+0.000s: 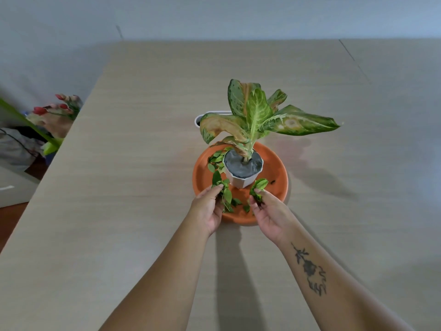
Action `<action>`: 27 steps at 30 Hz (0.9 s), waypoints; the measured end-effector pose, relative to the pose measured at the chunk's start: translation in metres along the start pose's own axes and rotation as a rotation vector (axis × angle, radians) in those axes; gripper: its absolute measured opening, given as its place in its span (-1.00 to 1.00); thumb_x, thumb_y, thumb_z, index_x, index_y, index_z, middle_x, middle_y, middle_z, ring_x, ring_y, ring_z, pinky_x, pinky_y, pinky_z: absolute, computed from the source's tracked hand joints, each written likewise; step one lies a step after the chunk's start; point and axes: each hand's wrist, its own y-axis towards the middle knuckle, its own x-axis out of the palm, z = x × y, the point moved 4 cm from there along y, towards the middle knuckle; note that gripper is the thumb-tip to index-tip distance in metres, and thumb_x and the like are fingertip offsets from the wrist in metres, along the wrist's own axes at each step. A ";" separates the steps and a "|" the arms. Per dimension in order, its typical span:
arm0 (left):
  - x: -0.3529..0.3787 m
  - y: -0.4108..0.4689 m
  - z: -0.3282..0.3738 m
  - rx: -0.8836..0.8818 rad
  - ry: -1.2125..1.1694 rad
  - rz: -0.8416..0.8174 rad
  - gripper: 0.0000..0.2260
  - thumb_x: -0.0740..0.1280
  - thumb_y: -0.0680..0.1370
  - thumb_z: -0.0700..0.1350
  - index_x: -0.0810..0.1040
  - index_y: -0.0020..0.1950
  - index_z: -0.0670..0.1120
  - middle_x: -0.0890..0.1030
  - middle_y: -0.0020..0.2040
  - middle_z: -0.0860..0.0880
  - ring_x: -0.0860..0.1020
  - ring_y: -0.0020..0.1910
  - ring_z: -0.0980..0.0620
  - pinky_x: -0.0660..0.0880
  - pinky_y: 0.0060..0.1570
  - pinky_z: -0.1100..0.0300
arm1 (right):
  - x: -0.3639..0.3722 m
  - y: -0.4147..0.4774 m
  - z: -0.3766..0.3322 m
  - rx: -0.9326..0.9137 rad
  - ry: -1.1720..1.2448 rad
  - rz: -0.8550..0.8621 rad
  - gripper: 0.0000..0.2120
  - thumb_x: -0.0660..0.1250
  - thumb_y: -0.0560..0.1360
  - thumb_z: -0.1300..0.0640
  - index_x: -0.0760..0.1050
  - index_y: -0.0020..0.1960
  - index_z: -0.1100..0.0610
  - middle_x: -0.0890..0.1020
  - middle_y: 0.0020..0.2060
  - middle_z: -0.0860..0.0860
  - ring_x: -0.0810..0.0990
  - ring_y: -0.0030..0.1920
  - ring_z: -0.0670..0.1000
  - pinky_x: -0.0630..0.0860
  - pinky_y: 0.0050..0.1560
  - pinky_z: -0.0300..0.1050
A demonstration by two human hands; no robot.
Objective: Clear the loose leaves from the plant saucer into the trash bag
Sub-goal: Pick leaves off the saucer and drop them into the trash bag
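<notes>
An orange plant saucer point(276, 173) sits in the middle of the table, with a white pot point(243, 181) holding a large variegated plant point(257, 113) on it. Small loose green leaves point(216, 161) lie in the saucer's left part and near its front. My left hand point(208, 207) pinches a bunch of these leaves over the saucer's front left rim. My right hand point(268, 211) grips a few leaves at the front, just right of the pot. No trash bag can be made out for certain.
The pale wooden table point(133, 187) stretches wide around the saucer. A white container point(199, 119) peeks out behind the plant. Beyond the table's left edge stand red flowers point(59, 108), green leaves and a grey bag-like thing point(14, 146).
</notes>
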 end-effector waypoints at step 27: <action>-0.142 -0.090 0.043 0.317 -0.554 0.260 -0.84 0.29 0.56 -0.32 0.59 0.11 -0.25 0.65 -0.18 -0.08 0.62 -0.42 0.16 0.58 -0.34 0.37 | 0.097 -0.029 0.137 0.366 -0.350 -0.385 -0.89 0.23 0.53 0.41 0.49 -0.14 0.30 0.58 -0.23 0.13 0.60 -0.24 -0.04 0.61 -0.29 -0.28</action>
